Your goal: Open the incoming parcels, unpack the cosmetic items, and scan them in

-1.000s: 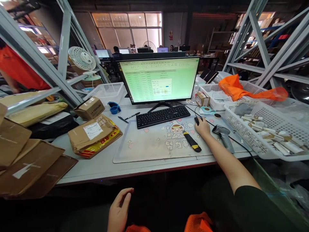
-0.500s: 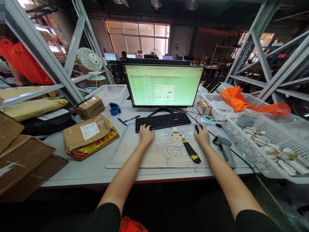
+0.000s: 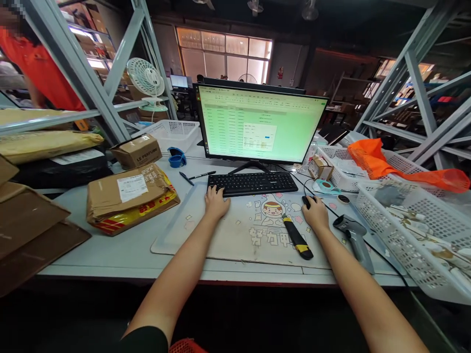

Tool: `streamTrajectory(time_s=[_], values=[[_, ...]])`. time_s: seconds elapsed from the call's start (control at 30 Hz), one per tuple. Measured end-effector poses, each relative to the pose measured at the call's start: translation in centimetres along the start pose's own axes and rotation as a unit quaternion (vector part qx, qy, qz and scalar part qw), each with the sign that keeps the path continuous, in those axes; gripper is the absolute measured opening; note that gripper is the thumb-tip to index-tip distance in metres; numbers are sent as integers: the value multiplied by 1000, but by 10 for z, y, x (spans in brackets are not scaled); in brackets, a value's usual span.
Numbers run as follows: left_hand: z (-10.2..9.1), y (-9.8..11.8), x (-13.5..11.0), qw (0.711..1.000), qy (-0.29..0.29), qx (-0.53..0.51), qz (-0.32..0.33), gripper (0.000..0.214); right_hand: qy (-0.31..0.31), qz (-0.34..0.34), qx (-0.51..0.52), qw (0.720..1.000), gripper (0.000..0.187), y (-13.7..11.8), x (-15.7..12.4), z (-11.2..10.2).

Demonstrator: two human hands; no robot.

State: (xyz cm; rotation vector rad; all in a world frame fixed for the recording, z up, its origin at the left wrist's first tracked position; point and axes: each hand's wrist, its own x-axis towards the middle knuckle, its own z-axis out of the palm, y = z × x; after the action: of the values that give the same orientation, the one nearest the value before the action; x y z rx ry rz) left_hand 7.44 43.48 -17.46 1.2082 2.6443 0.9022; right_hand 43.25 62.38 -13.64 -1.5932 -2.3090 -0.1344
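Observation:
My left hand (image 3: 216,203) rests at the left end of a black keyboard (image 3: 253,183), its fingers spread on the keys. Over a black computer mouse (image 3: 306,201) lies my right hand (image 3: 315,214), fingers curled round it. Behind the keyboard a monitor (image 3: 261,125) displays a greenish table with a small white dialog box. Between my arms, a black and yellow utility knife (image 3: 297,239) lies on the printed desk mat (image 3: 224,240). Right of my right hand is a grey barcode scanner (image 3: 355,240) with a cable.
At left sit a labelled cardboard parcel (image 3: 128,196), a smaller box (image 3: 138,151) and stacked cartons (image 3: 29,220). A pen (image 3: 202,174) and a blue container (image 3: 177,158) lie beyond. White baskets (image 3: 412,230) line the right. A person in orange (image 3: 40,73) stands at far left.
The camera view has tilted and shifted slightly, so the desk items sit differently in the picture. Both hands keep their places on the keyboard and mouse.

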Motion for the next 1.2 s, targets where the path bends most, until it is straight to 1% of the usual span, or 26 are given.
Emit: streamTrajectory(time_s=[0.1,0.27,0.57,0.7,1.0,1.2], values=[[0,0,0,1000,-3,7,9,61,1,-5,6,1000,53,1,0,1],[2,1,-1,999,-11,23,41,61,15,-13,15,1000,52,5,1,7],[5,13,-5,992,5,101,74,67,35,-25,27,999,51,9,3,12],[5,13,-2,990,7,116,75,68,44,-31,33,998,50,12,4,16],[6,9,-3,991,-4,116,70,69,59,-68,51,995,51,22,8,27],[5,10,-3,991,-4,112,67,69,64,-76,52,994,53,22,9,29]])
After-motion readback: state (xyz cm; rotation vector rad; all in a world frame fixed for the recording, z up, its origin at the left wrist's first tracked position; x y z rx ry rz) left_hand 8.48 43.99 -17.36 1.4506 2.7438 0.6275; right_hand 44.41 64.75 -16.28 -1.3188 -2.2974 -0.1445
